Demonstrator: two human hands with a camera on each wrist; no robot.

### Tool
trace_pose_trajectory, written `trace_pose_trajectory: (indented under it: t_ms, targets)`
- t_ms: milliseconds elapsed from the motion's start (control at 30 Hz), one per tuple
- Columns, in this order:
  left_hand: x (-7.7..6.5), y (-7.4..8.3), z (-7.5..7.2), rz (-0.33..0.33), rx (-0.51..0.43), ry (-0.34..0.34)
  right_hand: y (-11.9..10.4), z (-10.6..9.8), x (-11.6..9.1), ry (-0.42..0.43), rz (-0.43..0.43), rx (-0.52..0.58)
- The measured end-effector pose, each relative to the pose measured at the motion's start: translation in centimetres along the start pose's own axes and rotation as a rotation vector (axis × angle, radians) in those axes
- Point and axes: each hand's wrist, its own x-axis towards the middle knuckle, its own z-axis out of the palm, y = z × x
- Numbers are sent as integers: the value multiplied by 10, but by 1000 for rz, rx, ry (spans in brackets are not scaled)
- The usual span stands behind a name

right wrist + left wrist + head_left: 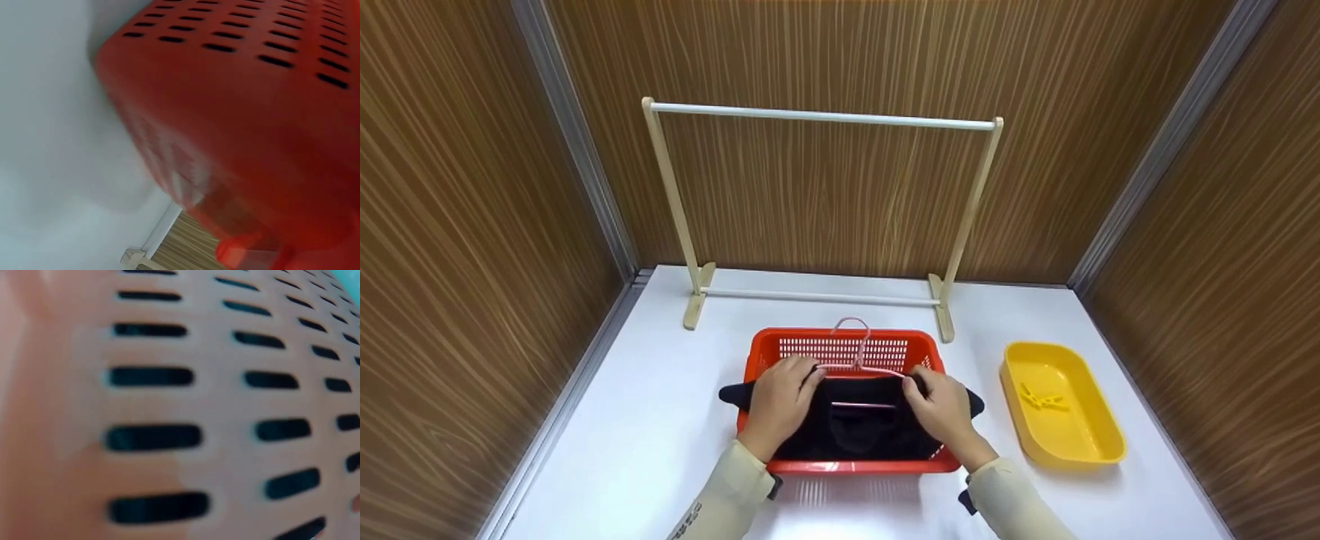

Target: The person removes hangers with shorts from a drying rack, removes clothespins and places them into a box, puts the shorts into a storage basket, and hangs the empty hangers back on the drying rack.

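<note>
A black garment (859, 435) lies spread over the red slotted basket (832, 466), its two ends sticking out past the sides. Inside its neck sits a pink hanger (859, 354), with the hook pointing up towards the back rim and the lower bar showing through the opening. My left hand (781, 397) pinches the garment and hanger at the left shoulder. At the right shoulder my right hand (941, 405) grips the cloth and hanger arm. Both wrist views show only the basket's slotted outer wall (222, 399) and corner (185, 112); neither shows the fingers.
Behind the basket stands a wooden rack with a white top rail (825, 116) and a lower bar (821, 297). To the right, a yellow tray (1076, 442) holds yellow clothespins (1042, 400). Wood-grain panels (825, 195) enclose the white table (607, 420) on three sides.
</note>
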Motion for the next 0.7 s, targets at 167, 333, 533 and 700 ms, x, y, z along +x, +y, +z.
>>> trace_pose_trajectory:
  t_ms: [167,333,533,700]
  targets:
    - [-1,-2,1,-12,10,18,4,11,-4,134,-77,-51]
    - [-1,-2,1,-18,11,26,6,15,-3,198,-122,-72]
    - [-2,-2,3,-21,-6,19,8,16,-4,229,-144,-77]
    - [-4,-2,3,-39,-10,9,9,18,-6,235,-154,-79]
